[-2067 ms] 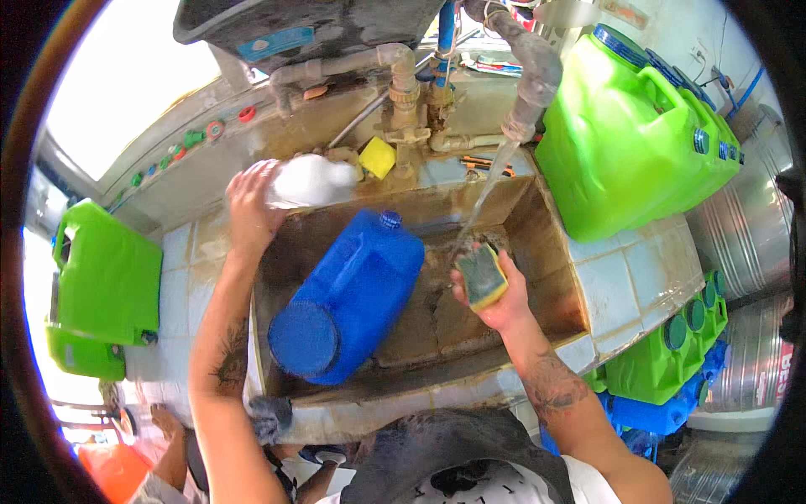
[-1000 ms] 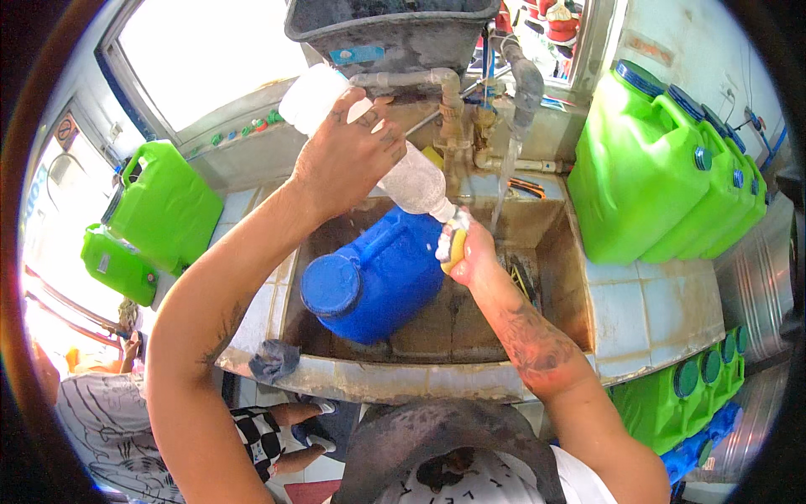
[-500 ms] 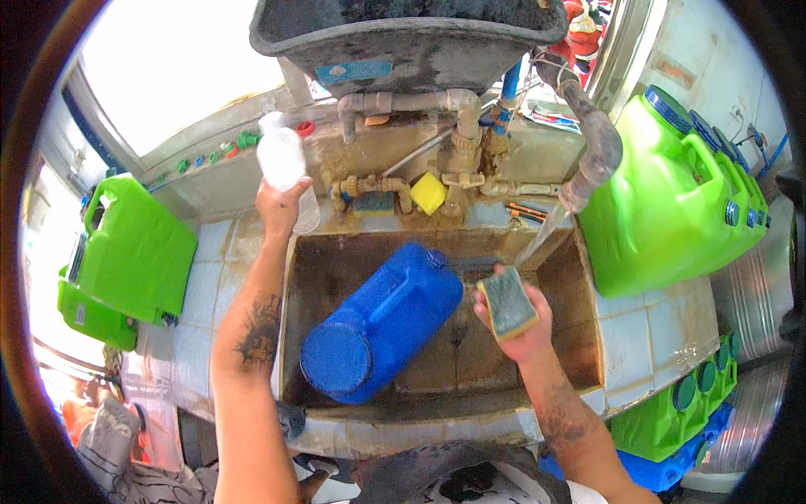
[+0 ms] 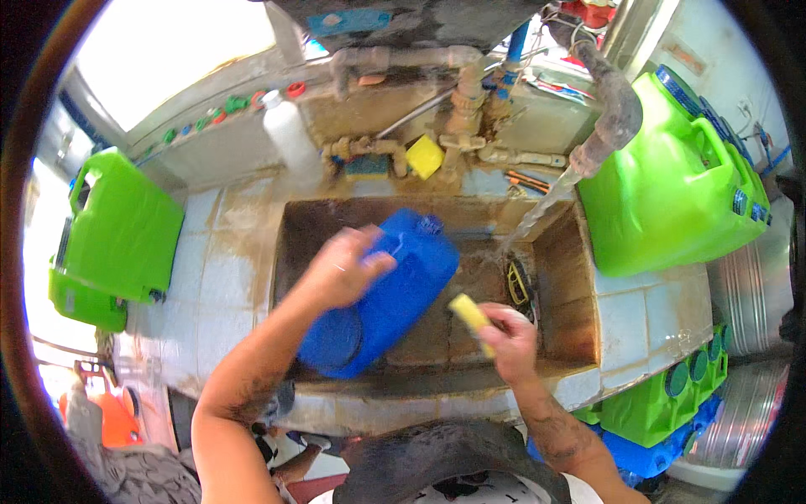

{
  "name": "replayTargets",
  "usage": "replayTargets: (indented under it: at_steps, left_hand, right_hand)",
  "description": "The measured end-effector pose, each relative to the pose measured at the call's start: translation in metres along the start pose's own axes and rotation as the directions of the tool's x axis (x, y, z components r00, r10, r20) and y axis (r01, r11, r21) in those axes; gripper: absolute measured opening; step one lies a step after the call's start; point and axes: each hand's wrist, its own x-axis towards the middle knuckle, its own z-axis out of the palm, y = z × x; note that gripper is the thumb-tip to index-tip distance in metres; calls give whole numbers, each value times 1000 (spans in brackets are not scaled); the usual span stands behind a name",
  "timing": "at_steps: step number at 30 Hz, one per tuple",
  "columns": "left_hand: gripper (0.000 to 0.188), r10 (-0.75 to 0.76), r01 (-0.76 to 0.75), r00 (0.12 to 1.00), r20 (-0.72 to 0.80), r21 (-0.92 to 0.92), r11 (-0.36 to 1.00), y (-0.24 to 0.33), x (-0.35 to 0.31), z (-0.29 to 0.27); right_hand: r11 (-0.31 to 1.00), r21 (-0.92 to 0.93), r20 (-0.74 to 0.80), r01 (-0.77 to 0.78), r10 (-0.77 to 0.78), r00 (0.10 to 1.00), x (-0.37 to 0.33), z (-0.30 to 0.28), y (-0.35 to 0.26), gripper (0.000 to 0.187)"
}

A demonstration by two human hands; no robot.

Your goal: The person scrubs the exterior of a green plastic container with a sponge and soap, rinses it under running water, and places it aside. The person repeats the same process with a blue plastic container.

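A blue jug lies tilted in the brown sink basin, its small cap toward the far right. Over its near-left side hovers my left hand, blurred, with thumb and fingers apart beside the jug's handle; whether it touches is unclear. Pinched in my right hand is a yellow sponge, held edge-on above the basin. A white bottle stands on the ledge behind the sink. Water pours from the grey pipe into the basin, near a black-and-yellow brush.
Large green jugs stand on the tiled counter at the left and right. Pipes with a valve run behind the basin, beside a yellow sponge. A dark tub overhangs the back. More green jugs sit low at right.
My left hand has let go of the white bottle, now on the back ledge, and come down to the blue jug. My right hand has turned its sponge edge-on and moved lower, uncovering the brush.
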Motion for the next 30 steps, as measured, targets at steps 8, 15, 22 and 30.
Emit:
replayTargets:
  at_steps: [8, 15, 22, 30]
  left_hand:
    - [41, 142, -39, 940, -310, 317, 948, 30, -1, 43]
    - [41, 40, 34, 961, -274, 259, 965, 36, -8, 49]
    - [40, 225, -131, 934, -277, 321, 938, 34, 15, 50]
    - [38, 242, -164, 923, -300, 263, 951, 26, 25, 42]
  right_hand:
    - [152, -614, 789, 775, 71, 610, 90, 85, -14, 57]
    - [-91, -467, 884, 880, -81, 460, 55, 81, 11, 95]
    - [501, -440, 859, 746, -7, 511, 105, 98, 23, 109]
    - [488, -516, 849, 704, 396, 349, 135, 106, 18, 121]
